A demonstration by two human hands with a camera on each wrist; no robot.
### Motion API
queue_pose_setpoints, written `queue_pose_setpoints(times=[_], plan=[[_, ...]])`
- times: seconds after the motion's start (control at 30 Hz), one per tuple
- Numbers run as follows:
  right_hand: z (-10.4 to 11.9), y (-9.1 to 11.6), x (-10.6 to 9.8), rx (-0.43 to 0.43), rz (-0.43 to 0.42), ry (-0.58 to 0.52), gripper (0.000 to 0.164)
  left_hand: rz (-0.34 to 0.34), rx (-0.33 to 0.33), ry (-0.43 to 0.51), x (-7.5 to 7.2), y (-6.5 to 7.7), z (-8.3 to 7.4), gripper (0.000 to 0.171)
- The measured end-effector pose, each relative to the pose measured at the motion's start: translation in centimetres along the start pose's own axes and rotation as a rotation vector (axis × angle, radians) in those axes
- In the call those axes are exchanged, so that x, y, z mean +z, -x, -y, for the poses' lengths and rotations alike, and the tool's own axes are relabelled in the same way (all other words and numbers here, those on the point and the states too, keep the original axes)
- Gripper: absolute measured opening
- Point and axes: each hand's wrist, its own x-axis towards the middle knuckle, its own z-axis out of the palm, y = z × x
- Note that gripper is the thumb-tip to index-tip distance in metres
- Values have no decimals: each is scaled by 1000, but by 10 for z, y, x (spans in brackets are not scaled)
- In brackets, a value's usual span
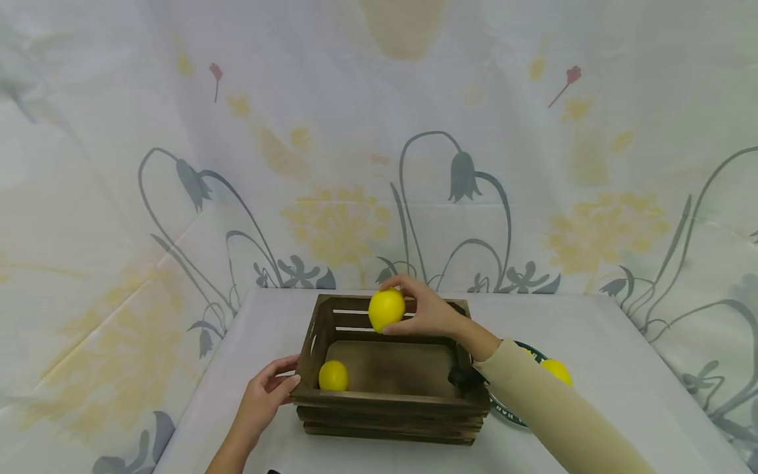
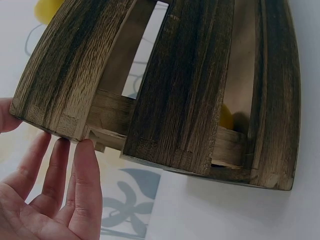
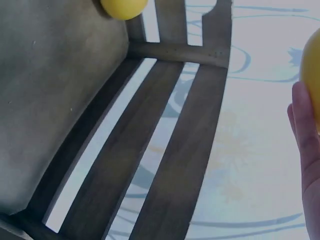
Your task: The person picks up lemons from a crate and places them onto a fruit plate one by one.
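Observation:
A brown slatted wooden crate (image 1: pixel 391 416) stands on the white-covered table. Above its back part, my right hand (image 1: pixel 428 312) holds a yellow lemon (image 1: pixel 386 309) between thumb and fingers. Another lemon (image 1: pixel 333 376) lies inside, in the front left corner; the right wrist view also catches this lemon (image 3: pixel 124 6) past the slats. My left hand (image 1: pixel 268 390) grips the crate's left rim. In the left wrist view, its fingers (image 2: pixel 86 175) press one side of the top slat and the thumb lies on the other.
Right of the crate sits a plate with a dark green, lettered rim (image 1: pixel 510 416), partly hidden by my right sleeve (image 1: pixel 551 408). A lemon (image 1: pixel 556 372) rests on it, with a bit of another yellow thing beside it. A flower-printed curtain (image 1: pixel 379 164) hangs behind the table.

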Motion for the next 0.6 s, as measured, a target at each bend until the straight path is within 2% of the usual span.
queue_pose_setpoints(times=[0.13, 0.4, 0.6], plan=[[-8, 8, -4, -9, -60, 9, 61, 4, -2, -3, 0, -1, 0, 38], [-2, 27, -12, -25, -165, 69, 61, 6, -6, 4, 1, -2, 0, 39], [3, 42, -19, 25, -225, 67, 62, 13, -15, 4, 0, -1, -1, 41]])
